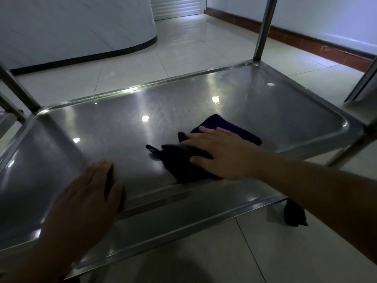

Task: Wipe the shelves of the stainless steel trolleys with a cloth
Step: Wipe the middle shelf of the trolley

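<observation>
R hand point(221, 153) grip spread flat on dark cloth point(206, 139), L hand point(87, 193) grip spread on shelf point(122, 127) edge

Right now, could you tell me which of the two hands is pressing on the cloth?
The right hand, lying flat on the dark cloth; the left hand rests on the bare shelf.

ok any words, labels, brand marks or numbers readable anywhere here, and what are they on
None: no text can be read in this picture.
The steel shelf carries only light reflections, no stamp or label.
The dark cloth under the right hand shows a small loop at one corner but no readable tag.
The left hand rests on the shelf's near rim, covering no visible mark.
The walls and floor tiles are plain.
</observation>
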A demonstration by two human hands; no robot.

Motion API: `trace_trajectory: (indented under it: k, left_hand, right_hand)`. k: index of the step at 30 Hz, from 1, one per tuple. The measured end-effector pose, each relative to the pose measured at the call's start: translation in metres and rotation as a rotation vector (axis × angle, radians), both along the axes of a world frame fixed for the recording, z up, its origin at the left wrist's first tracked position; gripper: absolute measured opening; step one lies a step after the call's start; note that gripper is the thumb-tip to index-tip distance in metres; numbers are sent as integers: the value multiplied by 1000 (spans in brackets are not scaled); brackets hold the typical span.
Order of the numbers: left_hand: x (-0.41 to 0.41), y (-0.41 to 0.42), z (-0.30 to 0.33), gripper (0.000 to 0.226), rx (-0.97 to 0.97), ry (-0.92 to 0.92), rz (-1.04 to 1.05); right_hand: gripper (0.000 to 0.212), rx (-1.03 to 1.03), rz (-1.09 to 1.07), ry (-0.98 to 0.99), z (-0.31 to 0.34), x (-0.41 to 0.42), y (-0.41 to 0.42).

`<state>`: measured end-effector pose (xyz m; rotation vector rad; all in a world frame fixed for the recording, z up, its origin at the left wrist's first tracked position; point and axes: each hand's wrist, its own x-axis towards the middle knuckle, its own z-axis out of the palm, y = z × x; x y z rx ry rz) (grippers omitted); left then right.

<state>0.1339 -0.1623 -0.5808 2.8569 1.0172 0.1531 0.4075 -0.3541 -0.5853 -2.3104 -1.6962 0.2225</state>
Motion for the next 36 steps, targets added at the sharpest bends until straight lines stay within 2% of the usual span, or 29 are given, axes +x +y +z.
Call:
trace_trajectory:
  k: [3,5,7,9,12,15,18,20,23,25,28,31,34,36]
  left_hand:
    - [0,-1,1,78,5,-15,-9]
    - [0,-2,1,72,-2,-30,-6]
    - [1,-3,1,64,0,-26,-5]
    - [1,-4,0,60,-13,-26,7]
    - [0,-5,1,58,-22,-28,21]
    - [-2,-6,1,58,-21,-33,34]
    - [-5,-6,-1,58,0,-40,20]
    - [-6,-6,-2,55,18,-49,2]
    - [-7,-5,-1,57,22,-50,-21]
    - [-8,-4,0,64,14,-58,-38]
    - [-12,1,-2,61,28,-71,-63]
    - [-14,7,-6,62,16,-80,-81]
    - [-13,9,-7,63,9,-80,-83]
    - [-13,10,-8,66,7,-85,-86]
  right_hand:
    - [49,-3,-233,-16,10,72,-33]
    - [44,-9,-505,-44,11,136,-62]
    - [47,-67,-770,-73,8,191,-91]
    - [56,-123,-915,-66,7,218,-108]
    - [62,-107,-917,-52,-1,213,-125]
    - [72,-6,-846,-46,-14,174,-144]
    - [79,63,-801,-154,-22,110,-152]
    - [69,136,-731,-220,-17,57,-135]
    - [38,318,-491,-243,-5,-34,-79]
    - [36,319,-324,-194,-3,-86,-37]
    - [44,333,-232,-155,-7,-118,-9]
    - [44,343,-300,-207,-7,-86,-34]
    - [42,270,-617,-275,1,-7,-96]
    - [56,139,-850,-218,7,52,-144]
